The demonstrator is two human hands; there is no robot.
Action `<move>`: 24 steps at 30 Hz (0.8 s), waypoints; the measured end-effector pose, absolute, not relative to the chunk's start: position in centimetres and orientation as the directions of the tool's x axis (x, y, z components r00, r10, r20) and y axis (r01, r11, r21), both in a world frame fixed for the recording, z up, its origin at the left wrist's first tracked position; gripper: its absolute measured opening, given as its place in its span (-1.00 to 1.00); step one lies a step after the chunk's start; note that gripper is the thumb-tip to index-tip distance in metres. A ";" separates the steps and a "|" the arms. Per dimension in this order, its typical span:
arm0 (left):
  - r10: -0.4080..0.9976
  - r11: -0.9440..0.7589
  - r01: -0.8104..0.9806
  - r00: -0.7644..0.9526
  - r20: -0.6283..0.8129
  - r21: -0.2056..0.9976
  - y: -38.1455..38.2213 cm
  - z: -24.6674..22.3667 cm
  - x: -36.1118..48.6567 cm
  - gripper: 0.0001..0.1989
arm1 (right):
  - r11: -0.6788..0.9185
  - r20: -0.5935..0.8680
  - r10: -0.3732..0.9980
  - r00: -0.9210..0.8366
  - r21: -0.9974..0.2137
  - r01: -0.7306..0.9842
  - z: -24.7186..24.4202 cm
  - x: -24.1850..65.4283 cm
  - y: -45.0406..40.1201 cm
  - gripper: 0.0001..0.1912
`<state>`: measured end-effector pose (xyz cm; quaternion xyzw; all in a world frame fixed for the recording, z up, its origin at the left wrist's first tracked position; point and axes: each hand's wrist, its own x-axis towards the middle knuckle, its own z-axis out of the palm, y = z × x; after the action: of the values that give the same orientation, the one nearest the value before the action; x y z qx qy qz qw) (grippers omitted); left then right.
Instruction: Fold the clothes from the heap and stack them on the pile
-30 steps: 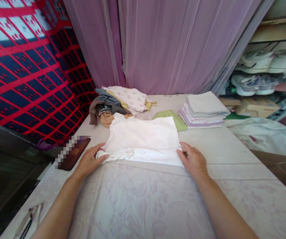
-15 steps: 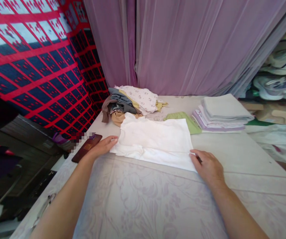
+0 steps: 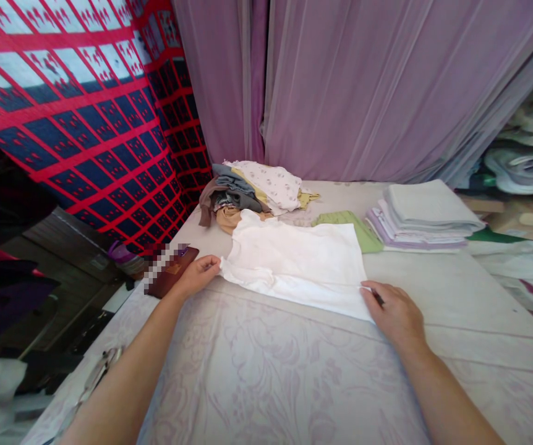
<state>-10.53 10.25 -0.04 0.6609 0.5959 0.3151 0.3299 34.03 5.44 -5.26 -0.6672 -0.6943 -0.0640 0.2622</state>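
Observation:
A white garment lies flat on the patterned bed sheet, with a folded strip along its near edge. My left hand pinches the garment's near left corner between thumb and fingers. At the right end, my right hand grips the near right edge, its fingers bent round the cloth. Just behind the white garment is a folded green cloth, partly covered by it.
A heap of mixed clothes lies at the back left. Folded cloths are stacked at the back right. A dark red flat object is beside my left forearm, with glasses near the bed's left edge.
My left hand has closed on the garment's left corner, which is now drawn up to a point. The whole view has shifted slightly, while my right hand keeps its place on the cloth.

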 end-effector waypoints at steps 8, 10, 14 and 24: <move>0.998 0.063 0.687 -0.063 -0.027 0.724 10.6 -1.0 -10.0 -0.78 | 0.084 0.459 0.886 0.071 -0.309 0.947 -6.0 34.4 5.8 -0.64; 0.998 0.036 0.671 0.008 -0.055 0.741 10.3 -0.9 -10.4 -0.75 | 0.090 0.480 0.874 0.073 -0.307 0.948 -6.2 34.6 5.8 -0.65; 0.997 0.011 0.671 0.048 -0.058 0.742 9.9 -1.0 -10.7 -0.69 | 0.146 0.549 0.836 0.006 -0.233 0.962 -5.2 34.0 5.5 -0.65; 0.991 -0.037 0.790 -0.047 0.122 0.612 9.4 -1.6 -9.1 -0.63 | 0.473 0.345 0.861 -0.374 -0.274 0.837 -0.9 22.7 8.2 -0.70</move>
<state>-9.07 9.40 -1.63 0.6656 0.6692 0.2752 0.1830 22.70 8.25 -0.89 -0.5124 -0.8284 0.0263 0.2246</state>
